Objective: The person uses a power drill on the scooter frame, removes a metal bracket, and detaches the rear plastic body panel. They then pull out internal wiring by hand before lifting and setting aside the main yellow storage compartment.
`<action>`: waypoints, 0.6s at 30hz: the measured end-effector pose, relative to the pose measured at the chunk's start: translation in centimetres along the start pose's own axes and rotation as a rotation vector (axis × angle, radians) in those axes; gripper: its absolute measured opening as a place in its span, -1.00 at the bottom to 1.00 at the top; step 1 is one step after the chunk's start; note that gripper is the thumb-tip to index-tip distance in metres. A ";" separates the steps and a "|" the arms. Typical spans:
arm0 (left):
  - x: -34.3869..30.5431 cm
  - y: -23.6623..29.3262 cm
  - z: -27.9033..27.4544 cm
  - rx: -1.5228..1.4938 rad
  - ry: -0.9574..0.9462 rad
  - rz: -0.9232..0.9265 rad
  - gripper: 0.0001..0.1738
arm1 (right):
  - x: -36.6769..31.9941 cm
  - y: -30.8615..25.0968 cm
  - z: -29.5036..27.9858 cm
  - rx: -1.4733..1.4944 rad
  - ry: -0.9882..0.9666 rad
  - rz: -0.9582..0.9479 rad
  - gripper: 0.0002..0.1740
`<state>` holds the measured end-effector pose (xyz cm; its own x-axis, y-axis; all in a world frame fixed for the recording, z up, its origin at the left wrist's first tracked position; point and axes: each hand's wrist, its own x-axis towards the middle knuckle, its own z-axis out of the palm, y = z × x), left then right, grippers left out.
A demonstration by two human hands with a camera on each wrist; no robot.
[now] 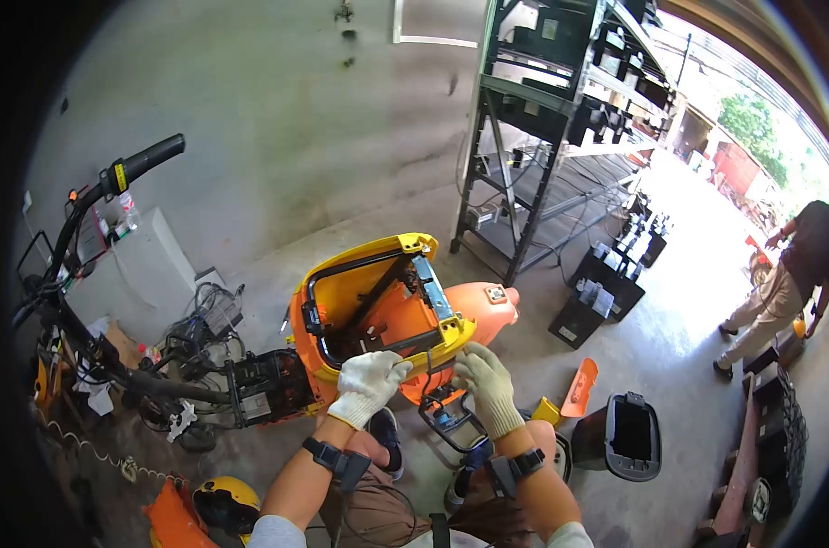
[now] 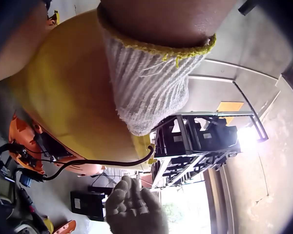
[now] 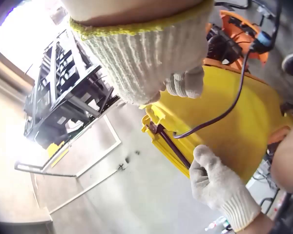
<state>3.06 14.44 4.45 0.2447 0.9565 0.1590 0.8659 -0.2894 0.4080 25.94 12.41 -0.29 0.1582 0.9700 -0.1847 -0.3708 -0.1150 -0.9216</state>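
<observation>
The left hand (image 1: 369, 388), in a white knitted glove, grips the near rim of the yellow body panel (image 1: 452, 343); in the right wrist view the left hand (image 3: 219, 187) has its thumb on the panel's outer face (image 3: 249, 117). At the panel's right corner is the gloved right hand (image 1: 489, 388), its fingers bent; whether they hold anything is hidden. In the left wrist view the right hand (image 2: 136, 209) shows beyond the panel (image 2: 83, 92). A black cable (image 3: 224, 115) runs from the panel's edge, between the hands, down to a blue connector (image 3: 263, 39).
Handlebars (image 1: 149, 160) and a bare frame stand left. An orange body part (image 1: 401, 315) lies behind the rim. A metal rack (image 1: 524, 183) with black boxes is behind; a black bin (image 1: 647, 461) and an orange panel (image 1: 580, 388) are at right. A person (image 1: 802, 274) bends at far right.
</observation>
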 end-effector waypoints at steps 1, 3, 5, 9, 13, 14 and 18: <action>-0.2 -0.4 0.3 0.002 0.037 0.026 -0.74 | -0.4 1.3 -1.0 0.186 -0.070 0.024 -0.51; -1.1 -1.5 0.6 -0.033 0.191 0.159 -0.77 | -1.9 3.3 -2.0 0.311 -0.076 0.085 -0.54; -1.8 -3.1 1.4 -0.098 0.404 0.363 -0.73 | -4.3 3.7 -2.9 0.280 0.008 0.164 -0.63; -2.9 -3.8 -0.7 -0.055 0.642 0.324 -0.60 | -4.1 9.4 -9.5 0.655 -0.137 0.329 -0.92; 0.8 -5.8 -4.1 0.096 0.819 0.109 -0.40 | -6.8 9.4 -10.8 0.026 0.067 0.223 -0.73; 2.2 -6.8 -4.2 0.097 0.875 0.003 -0.38 | -4.9 10.5 -12.4 0.148 0.001 0.301 -0.73; 4.1 -9.5 -3.1 0.019 0.498 -0.452 -0.39 | -2.4 0.7 3.2 -0.319 -0.108 -0.243 -0.73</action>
<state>-5.58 20.96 4.03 -0.3702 0.8502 0.3744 0.8448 0.1404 0.5164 22.36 10.66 0.63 0.1030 0.9921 0.0722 -0.0299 0.0756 -0.9967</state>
